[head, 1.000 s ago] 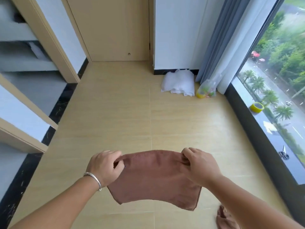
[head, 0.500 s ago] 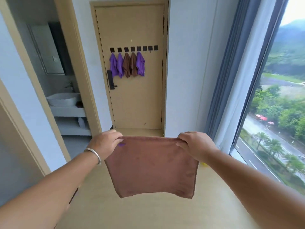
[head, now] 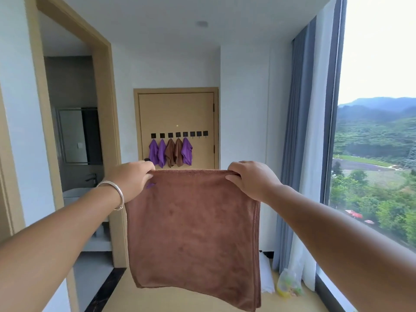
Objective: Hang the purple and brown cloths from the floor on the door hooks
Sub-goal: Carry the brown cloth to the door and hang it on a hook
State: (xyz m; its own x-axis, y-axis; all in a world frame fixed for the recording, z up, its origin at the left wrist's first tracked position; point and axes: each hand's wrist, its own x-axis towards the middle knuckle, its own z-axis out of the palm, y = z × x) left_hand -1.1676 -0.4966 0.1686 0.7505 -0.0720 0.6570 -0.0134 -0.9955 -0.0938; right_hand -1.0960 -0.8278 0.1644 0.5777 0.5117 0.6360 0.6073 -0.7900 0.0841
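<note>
Brown cloth (head: 193, 233) hangs spread between two raised hands, held at chest height in a hallway, well apart from the door (head: 176, 109) at the far end. The left hand (head: 132, 179) pinches one top corner, the right hand (head: 252, 179) the other, each grip clamped on the hem with fingers curled over the edge. A small purple tag or loop, too small to identify, shows by the left thumb.

On the door, a row of hooks (head: 179, 134) carries five cloths (head: 171, 152): two purple, two brown, one purple. The three hooks at the right end appear free.

From here the risks lie in the carry and the hang. The cloth is limp and appears doubled; if one grip loosens on the way to the door, a layer could slip and the whole piece drop back to the floor (head: 126, 296). The hooks sit close together, so a wide bunch of fabric may crowd the last purple cloth and knock it off. Catching only a thin fold could let the cloth slide off under its own weight.
</note>
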